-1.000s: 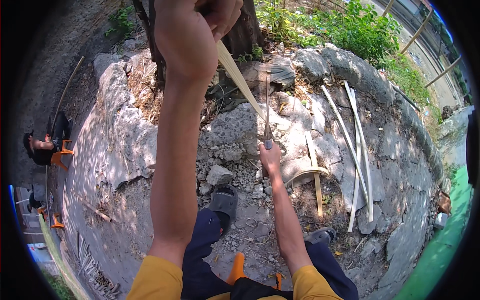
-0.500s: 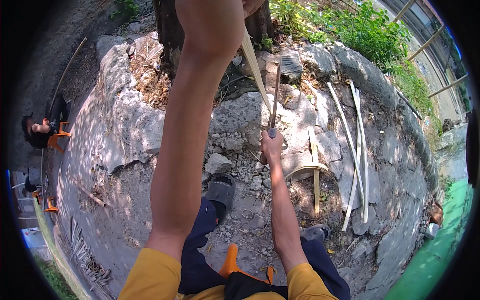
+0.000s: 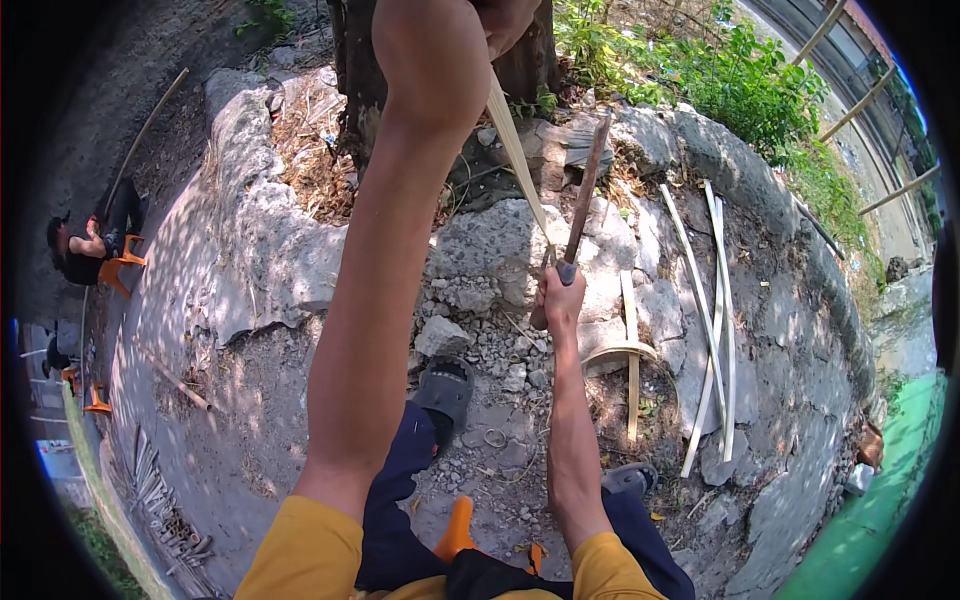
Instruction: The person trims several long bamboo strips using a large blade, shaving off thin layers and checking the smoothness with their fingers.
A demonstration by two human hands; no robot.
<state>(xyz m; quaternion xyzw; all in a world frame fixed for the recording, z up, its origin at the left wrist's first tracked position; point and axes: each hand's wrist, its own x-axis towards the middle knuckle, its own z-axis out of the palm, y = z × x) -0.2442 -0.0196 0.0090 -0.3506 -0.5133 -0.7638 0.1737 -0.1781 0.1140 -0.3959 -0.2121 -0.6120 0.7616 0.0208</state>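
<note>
High in the picture, my left hand (image 3: pixel 508 22) is closed around the upper part of a pale bamboo strip (image 3: pixel 516 150); my forearm and the picture edge hide part of the grip. The strip slants down to the right, its lower end close to the thumb of my right hand (image 3: pixel 562 298). I cannot tell whether the two touch. My right hand grips the handle of a long knife (image 3: pixel 588 190). Its dark, brownish blade points up and leans right, with a gap between most of it and the strip.
Broken concrete (image 3: pixel 480 245) rings a tree trunk (image 3: pixel 528 70) ahead. Several pale strips (image 3: pixel 698 300) lie at right, near a curved strip (image 3: pixel 618 348) crossing a straight one. An orange seat (image 3: pixel 457 528) shows between my legs. A person (image 3: pixel 90 245) sits far left; bamboo pieces (image 3: pixel 165 505) lie lower left.
The knife blade has tilted to the right, away from the strip. My right hand has shifted slightly right and down, while my left hand keeps its hold high up.
</note>
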